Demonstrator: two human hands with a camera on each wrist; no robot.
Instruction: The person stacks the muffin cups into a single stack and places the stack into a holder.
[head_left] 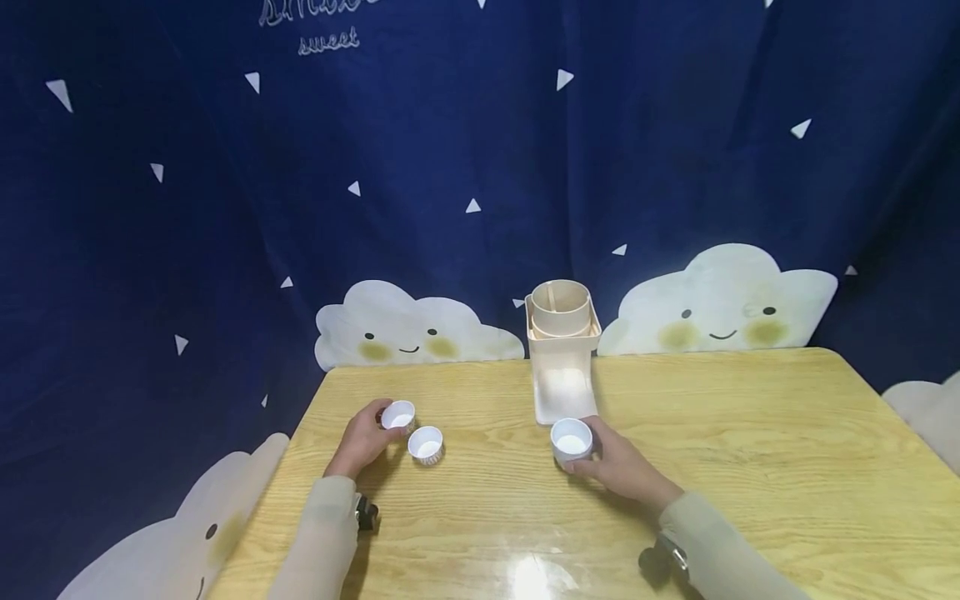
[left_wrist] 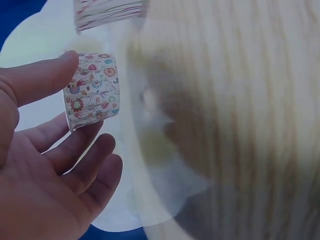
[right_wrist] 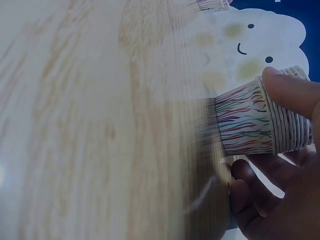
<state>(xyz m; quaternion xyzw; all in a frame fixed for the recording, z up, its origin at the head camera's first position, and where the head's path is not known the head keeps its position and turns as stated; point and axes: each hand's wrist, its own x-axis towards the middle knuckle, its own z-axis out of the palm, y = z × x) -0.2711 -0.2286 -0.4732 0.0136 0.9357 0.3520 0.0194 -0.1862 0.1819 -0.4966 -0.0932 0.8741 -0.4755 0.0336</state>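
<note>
At the table's left, my left hand [head_left: 362,439] pinches a small white paper baking cup [head_left: 398,416] between thumb and fingers. In the left wrist view this cup [left_wrist: 95,90] has a flower pattern. Just right of it a second baking cup [head_left: 426,447] stands upright on the table, its wall [left_wrist: 110,12] streaked with coloured lines. My right hand [head_left: 621,463] holds a stack of nested baking cups [head_left: 572,442] by the side. Wavy coloured lines cover the outermost cup, and several rims show along the stack [right_wrist: 250,117] in the right wrist view.
A beige plastic holder [head_left: 562,358] with a round tube on top and a flat foot stands at the table's back edge, just behind the stack. The wooden table [head_left: 480,500] meets a dark blue curtain [head_left: 450,150] with white clouds behind it.
</note>
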